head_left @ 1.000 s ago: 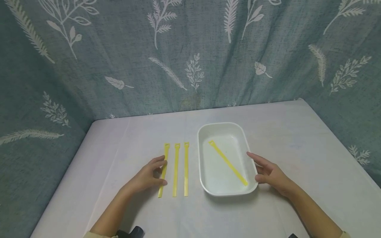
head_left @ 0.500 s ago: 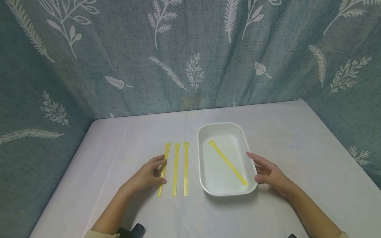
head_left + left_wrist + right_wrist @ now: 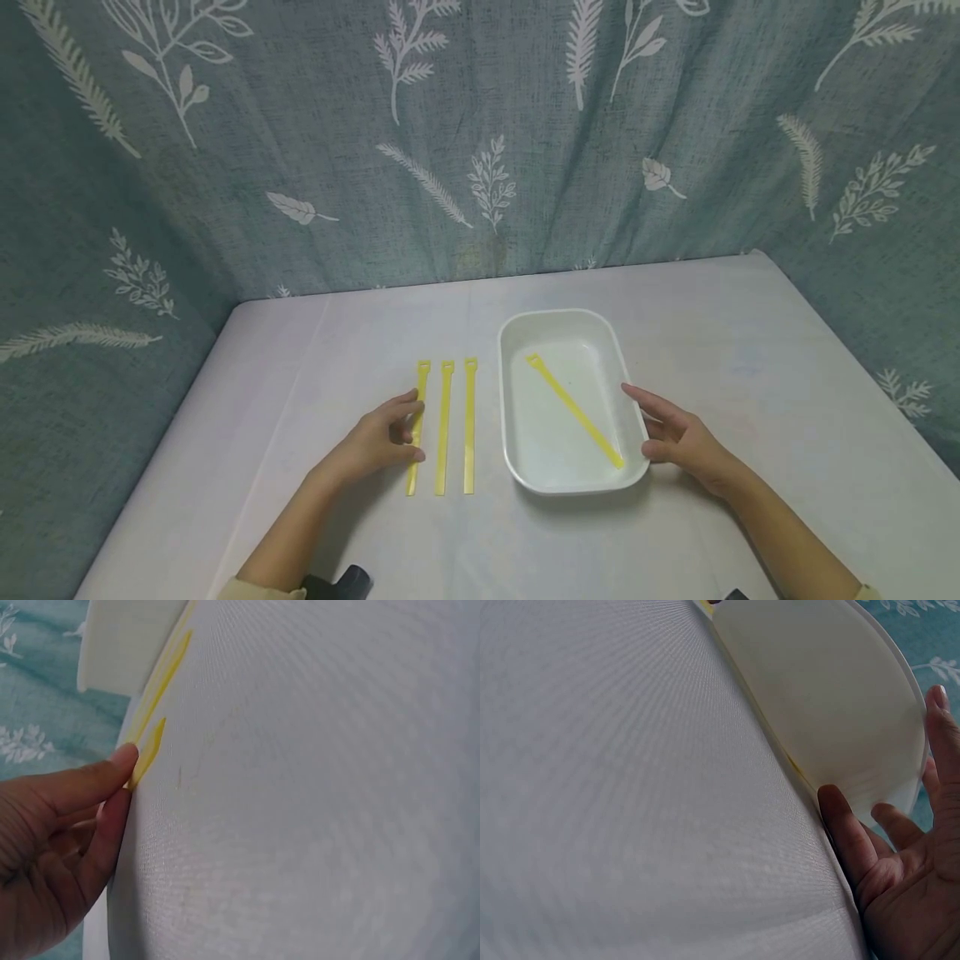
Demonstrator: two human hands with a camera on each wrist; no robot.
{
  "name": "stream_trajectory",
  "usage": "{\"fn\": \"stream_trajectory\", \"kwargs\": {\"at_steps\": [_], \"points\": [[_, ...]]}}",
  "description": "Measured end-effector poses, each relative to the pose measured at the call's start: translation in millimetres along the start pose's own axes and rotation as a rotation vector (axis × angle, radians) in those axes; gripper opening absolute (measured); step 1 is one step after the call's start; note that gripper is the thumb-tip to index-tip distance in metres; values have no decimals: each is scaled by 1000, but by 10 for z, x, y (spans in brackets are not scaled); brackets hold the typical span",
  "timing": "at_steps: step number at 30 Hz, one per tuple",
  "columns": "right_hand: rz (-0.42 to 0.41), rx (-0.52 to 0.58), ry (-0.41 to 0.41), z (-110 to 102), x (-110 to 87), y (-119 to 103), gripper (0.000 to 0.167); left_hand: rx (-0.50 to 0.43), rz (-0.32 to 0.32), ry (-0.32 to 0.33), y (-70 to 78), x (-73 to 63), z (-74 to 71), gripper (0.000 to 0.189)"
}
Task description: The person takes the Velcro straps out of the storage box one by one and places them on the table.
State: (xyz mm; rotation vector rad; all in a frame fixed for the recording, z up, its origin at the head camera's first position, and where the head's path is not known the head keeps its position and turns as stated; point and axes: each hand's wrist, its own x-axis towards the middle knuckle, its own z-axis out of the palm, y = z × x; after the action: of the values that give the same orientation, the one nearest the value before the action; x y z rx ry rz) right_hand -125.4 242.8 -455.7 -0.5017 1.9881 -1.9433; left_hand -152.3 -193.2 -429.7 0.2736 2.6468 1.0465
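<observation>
Three flat yellow cable straps with slotted heads lie side by side on the table. My left hand (image 3: pixel 382 436) is at the leftmost strap (image 3: pixel 422 379), thumb and fingertips spread along it and resting on it. In the left wrist view that strap (image 3: pixel 152 751) runs under the fingertips. The middle strap (image 3: pixel 444 429) and the right strap (image 3: pixel 470 429) lie untouched. A white tray (image 3: pixel 512 417) stands to their right, with another yellow strap (image 3: pixel 573 408) slanting across its floor. My right hand (image 3: pixel 684 440) rests its fingers and thumb against the tray's right wall.
A white cloth (image 3: pixel 360 333) covers the table. Blue-green curtains (image 3: pixel 337 150) with pale leaf prints hang behind and at both sides. A black wrist camera mount (image 3: pixel 348 583) shows below the left forearm.
The leftmost strap's lower end has swung right, so it lies closer to parallel with the other straps. My left hand has shifted slightly right with it. My right hand and the tray stay put.
</observation>
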Motion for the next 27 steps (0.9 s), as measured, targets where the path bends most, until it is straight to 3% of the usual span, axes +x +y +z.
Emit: {"fn": "stream_trajectory", "kwargs": {"at_steps": [13, 21, 27], "points": [[-12, -12, -1, 14, -10, -2, 70, -95, -100, -5, 91, 11, -136, 87], [-13, -27, -2, 9, -9, -4, 70, -123, 5, 14, 210, 63, -245, 83], [-15, -18, -3, 6, -11, -10, 69, -220, -3, -25, 360, 125, -270, 82]]}}
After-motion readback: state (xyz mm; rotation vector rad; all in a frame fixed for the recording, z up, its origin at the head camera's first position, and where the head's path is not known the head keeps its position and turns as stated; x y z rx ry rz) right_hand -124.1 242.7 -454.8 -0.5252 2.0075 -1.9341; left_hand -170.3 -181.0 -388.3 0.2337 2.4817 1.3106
